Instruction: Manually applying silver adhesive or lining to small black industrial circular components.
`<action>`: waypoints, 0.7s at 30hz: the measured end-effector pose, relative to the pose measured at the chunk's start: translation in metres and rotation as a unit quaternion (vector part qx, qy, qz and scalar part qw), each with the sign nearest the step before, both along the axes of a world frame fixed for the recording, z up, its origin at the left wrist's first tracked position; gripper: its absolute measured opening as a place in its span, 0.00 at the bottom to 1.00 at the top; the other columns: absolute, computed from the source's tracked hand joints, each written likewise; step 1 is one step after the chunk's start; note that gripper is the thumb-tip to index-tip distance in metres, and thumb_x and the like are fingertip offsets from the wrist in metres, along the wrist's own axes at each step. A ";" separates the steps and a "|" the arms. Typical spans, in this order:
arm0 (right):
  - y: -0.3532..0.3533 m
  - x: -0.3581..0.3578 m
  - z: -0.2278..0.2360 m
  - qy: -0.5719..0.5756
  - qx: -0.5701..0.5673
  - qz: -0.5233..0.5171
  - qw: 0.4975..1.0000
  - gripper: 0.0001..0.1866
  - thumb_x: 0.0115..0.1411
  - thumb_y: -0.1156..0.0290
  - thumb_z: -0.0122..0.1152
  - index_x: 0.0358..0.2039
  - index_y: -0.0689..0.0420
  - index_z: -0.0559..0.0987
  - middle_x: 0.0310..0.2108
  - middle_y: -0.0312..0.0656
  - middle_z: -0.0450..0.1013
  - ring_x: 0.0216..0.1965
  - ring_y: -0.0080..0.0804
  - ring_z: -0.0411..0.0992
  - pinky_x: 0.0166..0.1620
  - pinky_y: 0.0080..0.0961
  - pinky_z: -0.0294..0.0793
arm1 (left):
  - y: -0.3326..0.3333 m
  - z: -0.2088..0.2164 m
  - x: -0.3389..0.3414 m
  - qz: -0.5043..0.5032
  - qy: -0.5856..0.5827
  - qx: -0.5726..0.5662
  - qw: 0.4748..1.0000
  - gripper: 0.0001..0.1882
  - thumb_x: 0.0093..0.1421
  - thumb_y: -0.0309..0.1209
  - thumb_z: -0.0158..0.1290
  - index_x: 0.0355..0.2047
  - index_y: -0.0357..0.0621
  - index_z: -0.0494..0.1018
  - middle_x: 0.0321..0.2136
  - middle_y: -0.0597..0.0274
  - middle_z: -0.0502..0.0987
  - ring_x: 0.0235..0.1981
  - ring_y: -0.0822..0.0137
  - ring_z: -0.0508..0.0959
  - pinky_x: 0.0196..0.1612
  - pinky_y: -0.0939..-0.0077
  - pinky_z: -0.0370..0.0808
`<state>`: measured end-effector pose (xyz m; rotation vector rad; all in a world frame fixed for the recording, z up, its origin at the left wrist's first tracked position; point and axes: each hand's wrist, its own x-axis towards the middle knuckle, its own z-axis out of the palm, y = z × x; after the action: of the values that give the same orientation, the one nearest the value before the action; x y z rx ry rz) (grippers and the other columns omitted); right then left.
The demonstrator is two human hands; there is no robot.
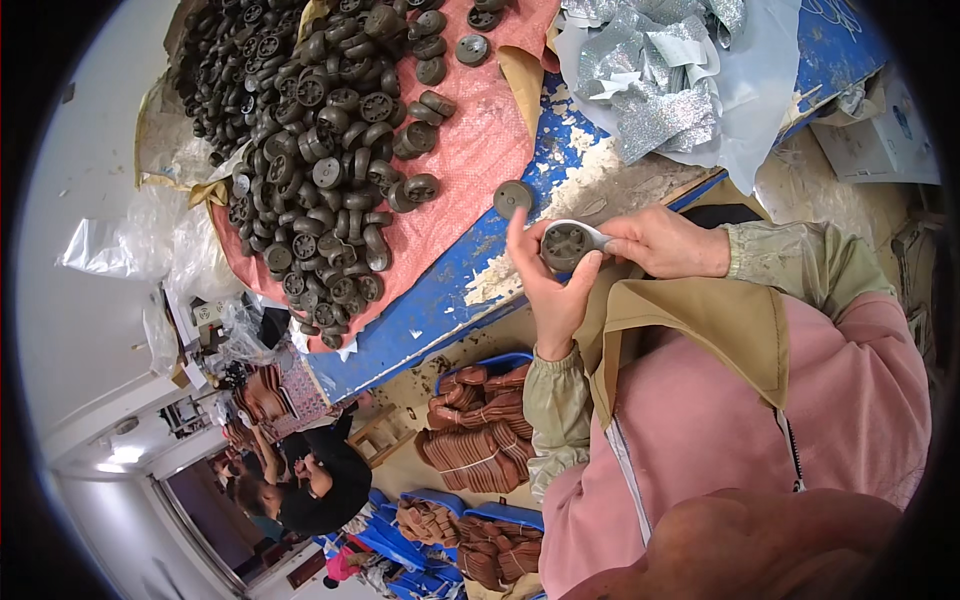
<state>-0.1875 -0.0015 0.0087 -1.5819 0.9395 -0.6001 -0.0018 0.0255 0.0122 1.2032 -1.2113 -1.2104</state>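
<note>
On the left of the blue tabletop (440,300), a heap of dark wheels (320,150) lies on a red sheet (480,150) that runs toward the table's near edge. One loose wheel (513,198) sits alone just off the sheet's right border, close above the tip of a raised finger.

The left hand (550,290) rises from below the table's near edge, palm up, fingers closed around the lower side of a single dark wheel (567,245). The wheel's hubbed, spoked face looks up at the camera, so its axle line points roughly toward the viewer rather than along the table.

From the right comes the right hand (665,243), fingers pinched together on a pale curved piece (590,233) that wraps the wheel's upper right rim. It is probably a bracket or a tool handle; the view is too small to settle which. Both hands meet at the wheel, the left beneath it and the right beside it, held in the air just off the table's near edge.

Further right, crumpled silver foil (650,90) lies at the table's far corner.
</note>
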 end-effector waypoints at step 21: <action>0.001 -0.009 0.002 -0.012 0.048 0.024 0.998 0.10 0.62 0.71 0.50 0.35 0.63 0.77 0.25 0.44 0.76 0.27 0.30 0.74 0.32 0.29 0.73 | -0.004 0.008 0.004 -0.079 -0.026 -0.004 0.996 0.48 0.48 0.23 0.61 0.64 0.42 0.45 0.47 0.54 0.67 0.48 0.64 0.70 0.52 0.71 0.68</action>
<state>-0.1964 -0.0008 0.0109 -1.5046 0.8970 -0.5321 0.0020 0.0211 0.0198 1.1560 -1.3704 -1.2963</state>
